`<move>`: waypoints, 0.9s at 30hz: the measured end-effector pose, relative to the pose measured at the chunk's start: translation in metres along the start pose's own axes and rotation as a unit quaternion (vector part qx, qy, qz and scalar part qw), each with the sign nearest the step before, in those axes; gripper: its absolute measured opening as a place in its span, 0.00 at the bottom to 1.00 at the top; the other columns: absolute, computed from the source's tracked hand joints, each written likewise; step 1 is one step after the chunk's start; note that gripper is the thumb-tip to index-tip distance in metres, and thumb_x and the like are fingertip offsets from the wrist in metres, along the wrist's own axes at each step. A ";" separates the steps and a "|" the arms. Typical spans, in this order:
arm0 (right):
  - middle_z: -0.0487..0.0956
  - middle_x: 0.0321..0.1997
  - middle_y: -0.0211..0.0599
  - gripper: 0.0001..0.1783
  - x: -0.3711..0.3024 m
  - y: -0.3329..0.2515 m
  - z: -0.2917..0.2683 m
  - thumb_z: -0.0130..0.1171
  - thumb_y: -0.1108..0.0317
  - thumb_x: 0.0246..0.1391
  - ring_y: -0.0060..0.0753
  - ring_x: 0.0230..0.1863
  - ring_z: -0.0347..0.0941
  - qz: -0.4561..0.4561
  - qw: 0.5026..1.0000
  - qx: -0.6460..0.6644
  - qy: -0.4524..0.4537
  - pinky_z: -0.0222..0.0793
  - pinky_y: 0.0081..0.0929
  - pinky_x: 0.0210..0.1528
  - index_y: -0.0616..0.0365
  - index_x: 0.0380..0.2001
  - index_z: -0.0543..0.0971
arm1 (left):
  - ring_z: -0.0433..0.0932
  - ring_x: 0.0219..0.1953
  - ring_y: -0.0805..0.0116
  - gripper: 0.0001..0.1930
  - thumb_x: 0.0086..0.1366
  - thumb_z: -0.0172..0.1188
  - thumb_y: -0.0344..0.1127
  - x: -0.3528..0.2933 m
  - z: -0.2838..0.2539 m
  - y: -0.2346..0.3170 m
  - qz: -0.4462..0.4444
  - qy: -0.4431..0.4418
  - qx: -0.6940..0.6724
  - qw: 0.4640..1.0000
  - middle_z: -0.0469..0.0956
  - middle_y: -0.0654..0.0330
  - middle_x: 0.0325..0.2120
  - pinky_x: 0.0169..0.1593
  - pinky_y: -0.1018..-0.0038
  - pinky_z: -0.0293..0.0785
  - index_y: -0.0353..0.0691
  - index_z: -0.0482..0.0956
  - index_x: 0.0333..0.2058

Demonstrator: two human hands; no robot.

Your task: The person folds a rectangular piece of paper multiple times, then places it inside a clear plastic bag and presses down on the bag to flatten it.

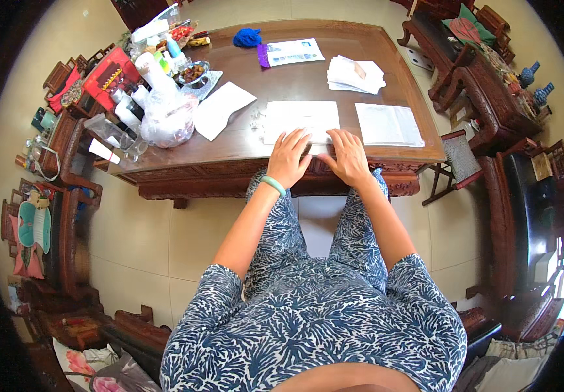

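A white paper sheet (301,116) lies at the front edge of the dark wooden table. Both hands rest on its near edge. My left hand (288,158), with a pale green bangle at the wrist, has its fingers stretched forward over the paper. Opposite it, my right hand (348,158) lies with fingers extended and its thumb towards the left one. Beside the sheet's left edge are small clear bits (256,119), too small to name. To the right sits a flat stack of clear plastic sleeves (388,124).
Farther back are a pile of white papers (355,76), a purple-and-white packet (295,52) and a blue cloth bundle (247,38). A creased white sheet (224,110) lies left, beside a knotted plastic bag (167,121) and crowded bottles. Carved wooden furniture surrounds the table (210,155).
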State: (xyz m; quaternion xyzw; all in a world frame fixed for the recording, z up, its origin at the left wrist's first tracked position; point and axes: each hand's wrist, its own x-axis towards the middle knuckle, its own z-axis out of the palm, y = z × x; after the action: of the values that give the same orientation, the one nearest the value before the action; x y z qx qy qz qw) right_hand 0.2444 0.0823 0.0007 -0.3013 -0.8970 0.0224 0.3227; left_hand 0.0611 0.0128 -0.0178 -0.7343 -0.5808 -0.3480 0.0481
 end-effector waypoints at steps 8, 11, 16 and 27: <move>0.72 0.51 0.49 0.15 0.009 0.032 -0.008 0.59 0.74 0.48 0.56 0.47 0.71 -0.017 0.988 0.149 -0.041 0.69 0.43 0.48 0.61 0.41 0.71 | 0.74 0.44 0.61 0.08 0.52 0.63 0.33 0.032 0.029 0.011 0.034 0.084 -0.012 0.996 0.78 0.60 0.38 0.52 0.63 0.66 0.40 0.79 0.32; 0.71 0.53 0.49 0.11 0.015 0.045 -0.012 0.58 0.75 0.48 0.56 0.43 0.73 -0.023 0.983 0.154 -0.096 0.71 0.42 0.44 0.62 0.37 0.73 | 0.76 0.42 0.62 0.06 0.52 0.63 0.33 0.038 0.034 0.007 0.020 0.011 -0.027 0.999 0.79 0.62 0.35 0.52 0.65 0.66 0.41 0.80 0.29; 0.72 0.53 0.47 0.05 0.019 0.051 -0.001 0.54 0.74 0.50 0.51 0.42 0.75 -0.059 0.989 0.106 -0.089 0.73 0.40 0.45 0.65 0.30 0.75 | 0.76 0.40 0.62 0.05 0.52 0.63 0.34 0.038 0.040 0.005 0.013 0.028 -0.024 0.999 0.79 0.63 0.32 0.47 0.65 0.68 0.42 0.80 0.27; 0.72 0.48 0.47 0.08 0.031 0.046 0.000 0.54 0.73 0.48 0.49 0.45 0.72 -0.110 0.991 0.051 -0.058 0.70 0.37 0.48 0.67 0.31 0.72 | 0.75 0.40 0.58 0.15 0.50 0.64 0.33 0.042 0.040 0.021 -0.022 0.071 -0.012 0.997 0.77 0.59 0.36 0.48 0.63 0.69 0.38 0.80 0.38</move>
State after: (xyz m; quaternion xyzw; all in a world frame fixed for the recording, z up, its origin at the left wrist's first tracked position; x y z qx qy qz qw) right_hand 0.2495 0.1370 0.0075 -0.1823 -0.9394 0.0502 0.2859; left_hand 0.1013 0.0599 -0.0175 -0.6951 -0.5879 -0.4072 0.0733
